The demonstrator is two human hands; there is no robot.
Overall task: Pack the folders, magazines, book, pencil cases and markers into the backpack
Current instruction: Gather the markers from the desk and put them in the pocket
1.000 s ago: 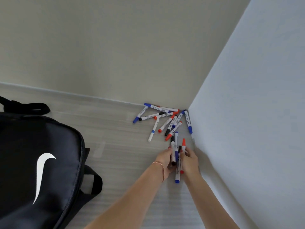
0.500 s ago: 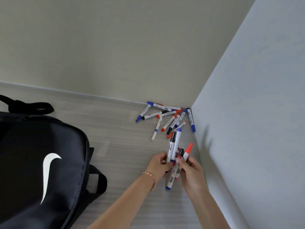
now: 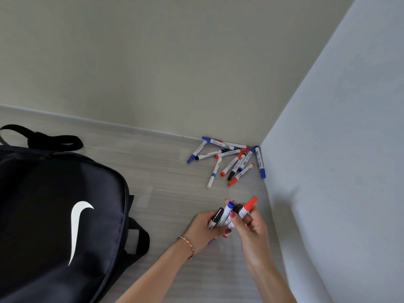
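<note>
A black backpack (image 3: 43,204) with a white swoosh lies on the floor at the left, its zip closed as far as I can see. Several white markers (image 3: 231,160) with blue, red and black caps lie scattered in the room corner. My left hand (image 3: 201,228) and my right hand (image 3: 251,224) together hold a bundle of markers (image 3: 231,213) just above the floor, below the scattered pile. Black and blue caps stick out of my left hand; a black and a red cap stick out of my right hand.
Two walls meet at the corner behind the markers: a beige wall (image 3: 175,62) ahead and a pale grey wall (image 3: 338,149) on the right. Light wood-look floor (image 3: 164,182) lies between backpack and markers. The backpack's top handle (image 3: 54,139) and side strap (image 3: 140,239) rest on the floor.
Both hands have lifted the bundle of markers off the floor and drawn it back from the pile, tilting it more upright. The scattered markers and backpack have not moved.
</note>
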